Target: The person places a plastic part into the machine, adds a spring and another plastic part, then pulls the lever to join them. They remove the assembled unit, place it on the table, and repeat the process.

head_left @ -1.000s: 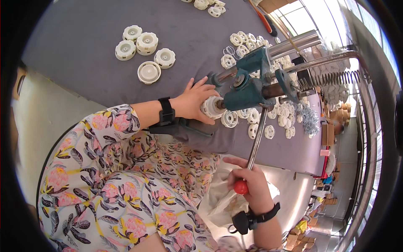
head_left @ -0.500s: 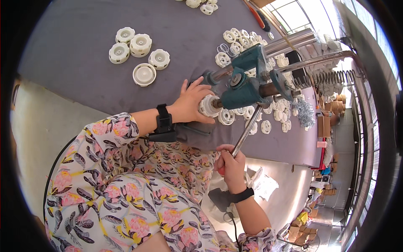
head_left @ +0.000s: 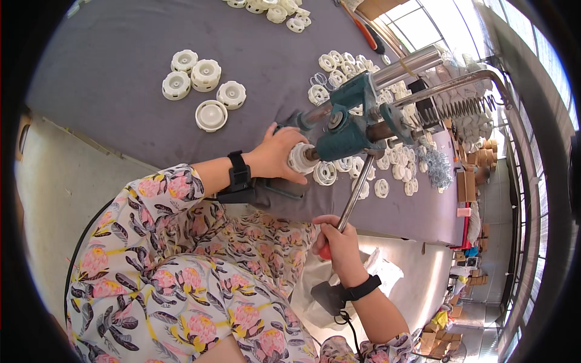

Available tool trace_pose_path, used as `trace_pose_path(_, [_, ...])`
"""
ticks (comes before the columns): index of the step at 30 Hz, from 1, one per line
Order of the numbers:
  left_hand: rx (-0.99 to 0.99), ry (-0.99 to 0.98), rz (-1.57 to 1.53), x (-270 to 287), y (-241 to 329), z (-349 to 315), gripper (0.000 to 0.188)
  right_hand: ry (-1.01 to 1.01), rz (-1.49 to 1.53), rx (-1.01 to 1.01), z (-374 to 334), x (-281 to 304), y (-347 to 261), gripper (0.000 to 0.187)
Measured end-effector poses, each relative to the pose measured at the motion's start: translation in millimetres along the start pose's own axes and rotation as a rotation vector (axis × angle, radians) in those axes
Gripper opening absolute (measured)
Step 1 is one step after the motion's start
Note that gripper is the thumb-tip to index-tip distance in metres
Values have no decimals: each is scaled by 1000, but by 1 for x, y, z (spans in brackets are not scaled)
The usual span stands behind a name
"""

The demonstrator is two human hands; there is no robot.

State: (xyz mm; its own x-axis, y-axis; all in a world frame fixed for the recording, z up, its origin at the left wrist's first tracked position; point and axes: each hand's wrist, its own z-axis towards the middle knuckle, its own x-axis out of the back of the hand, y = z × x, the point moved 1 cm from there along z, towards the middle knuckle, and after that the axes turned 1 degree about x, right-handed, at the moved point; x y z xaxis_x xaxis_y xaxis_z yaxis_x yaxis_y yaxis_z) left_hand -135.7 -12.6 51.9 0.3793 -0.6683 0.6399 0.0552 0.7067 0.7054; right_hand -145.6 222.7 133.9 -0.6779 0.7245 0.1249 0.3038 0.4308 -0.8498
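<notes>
Lever point(head_left: 357, 190) has swung leftward since a second ago, my right hand point(head_left: 342, 247) with it, fingers clenched around its end by the red knob point(head_left: 325, 251), lower centre. I've got left-hand point(head_left: 272, 156) fingers grasping the white wheel point(head_left: 299, 159) against the green press point(head_left: 342, 138), mid-frame. Loose wheels point(head_left: 231, 95) sit upper left.

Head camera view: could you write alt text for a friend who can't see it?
A person's left hand holds a white round part at the tip of a green press, while the right hand grips the press's red-knobbed lever. More white round parts lie on the grey table.
</notes>
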Motion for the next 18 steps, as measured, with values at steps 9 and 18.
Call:
trace_pose_path(9, [38, 25, -55, -3, 5, -2, 74, -40, 19, -120, -20, 6, -25, 18])
trace_pose_path(18, [58, 76, 10, -2, 12, -5, 76, 72, 36, 81, 5, -4, 9, 15])
